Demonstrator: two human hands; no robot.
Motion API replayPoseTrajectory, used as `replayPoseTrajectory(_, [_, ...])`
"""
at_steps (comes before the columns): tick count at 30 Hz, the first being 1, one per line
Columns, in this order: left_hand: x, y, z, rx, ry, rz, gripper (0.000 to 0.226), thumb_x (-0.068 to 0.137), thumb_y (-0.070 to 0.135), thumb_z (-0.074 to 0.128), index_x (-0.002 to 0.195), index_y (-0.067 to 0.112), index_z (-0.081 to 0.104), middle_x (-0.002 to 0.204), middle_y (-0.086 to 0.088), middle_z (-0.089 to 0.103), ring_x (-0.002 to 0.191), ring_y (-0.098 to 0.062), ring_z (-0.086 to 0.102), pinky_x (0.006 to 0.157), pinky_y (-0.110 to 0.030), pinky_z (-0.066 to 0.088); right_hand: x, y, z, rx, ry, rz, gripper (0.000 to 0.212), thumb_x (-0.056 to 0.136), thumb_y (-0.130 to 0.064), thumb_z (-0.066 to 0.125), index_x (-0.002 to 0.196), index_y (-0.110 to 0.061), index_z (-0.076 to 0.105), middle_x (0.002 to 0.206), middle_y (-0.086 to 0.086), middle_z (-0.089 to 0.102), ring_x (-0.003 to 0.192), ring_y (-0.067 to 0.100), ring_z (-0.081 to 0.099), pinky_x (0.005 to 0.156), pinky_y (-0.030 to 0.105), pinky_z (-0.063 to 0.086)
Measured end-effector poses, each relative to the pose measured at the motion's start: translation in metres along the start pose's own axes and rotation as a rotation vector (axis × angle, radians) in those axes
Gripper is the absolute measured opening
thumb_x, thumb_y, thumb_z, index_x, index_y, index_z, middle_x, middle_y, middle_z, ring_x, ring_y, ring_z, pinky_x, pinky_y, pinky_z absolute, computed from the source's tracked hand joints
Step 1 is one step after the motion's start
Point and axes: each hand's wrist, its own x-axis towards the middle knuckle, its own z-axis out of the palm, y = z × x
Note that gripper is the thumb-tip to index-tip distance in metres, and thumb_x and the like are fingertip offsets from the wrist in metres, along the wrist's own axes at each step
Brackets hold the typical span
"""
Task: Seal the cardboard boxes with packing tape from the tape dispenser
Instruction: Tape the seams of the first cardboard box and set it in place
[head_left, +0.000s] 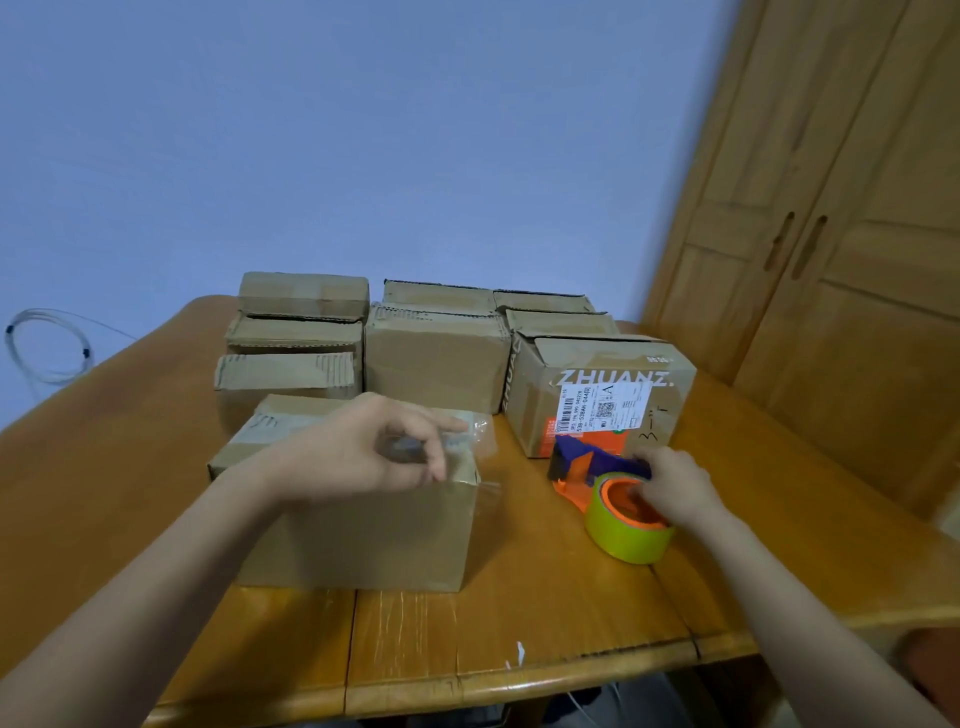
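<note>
A plain cardboard box (363, 535) stands closest to me on the wooden table (519, 613). Clear tape runs over its top and hangs off the right edge. My left hand (374, 447) hovers over the box's top with fingers curled, pinching the tape there. To the right, an orange and purple tape dispenser (597, 467) with a yellow-green roll (628, 535) lies on the table. My right hand (675, 483) grips the dispenser at the roll's hub.
Several more cardboard boxes (436, 358) are stacked in rows behind, one printed ZHUANZ (602, 395) with a shipping label. A wooden wardrobe (831, 234) stands at the right. A coiled cable (47, 348) hangs on the blue wall at left.
</note>
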Motion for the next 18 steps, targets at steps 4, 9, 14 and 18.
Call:
replayPoseTrajectory(4, [0.01,0.003,0.01,0.245,0.069,-0.068,0.068,0.068,0.077,0.058,0.124,0.039,0.052,0.143,0.026,0.037,0.13,0.012,0.029,0.104,-0.017,0.028,-0.018,-0.028,-0.007,0.026,0.28,-0.16,0.043,0.088,-0.021,0.064,0.13,-0.026,0.055,0.133,-0.005,0.053,0.128,0.021,0.04,0.103,0.042,0.029])
replayPoseTrajectory(9, [0.017,0.001,0.021,0.457,-0.035,-0.146,0.096,0.069,0.078,0.045,0.15,0.035,0.015,0.157,0.018,0.015,0.138,0.007,0.007,0.105,-0.016,0.015,-0.064,-0.093,0.002,0.575,0.467,-0.613,0.05,0.084,-0.003,0.052,0.129,-0.025,0.056,0.13,-0.012,0.051,0.126,0.003,0.038,0.107,0.014,0.023])
replayPoseTrajectory(14, [0.018,0.002,0.021,0.481,-0.035,-0.175,0.092,0.077,0.064,0.06,0.151,0.029,0.017,0.157,0.011,0.022,0.142,-0.005,0.021,0.098,-0.008,0.014,-0.068,-0.117,0.042,0.704,0.453,-0.727,0.073,0.065,0.011,0.046,0.131,-0.016,0.057,0.14,-0.009,0.05,0.134,0.015,0.035,0.112,0.017,0.018])
replayPoseTrajectory(18, [0.018,0.001,0.019,0.452,-0.049,-0.18,0.093,0.076,0.063,0.061,0.151,0.029,0.018,0.156,0.012,0.024,0.139,-0.003,0.024,0.095,-0.005,0.016,-0.069,-0.115,0.06,0.749,0.438,-0.712,0.077,0.067,0.013,0.044,0.134,-0.024,0.053,0.144,-0.018,0.045,0.139,0.012,0.029,0.113,0.018,0.018])
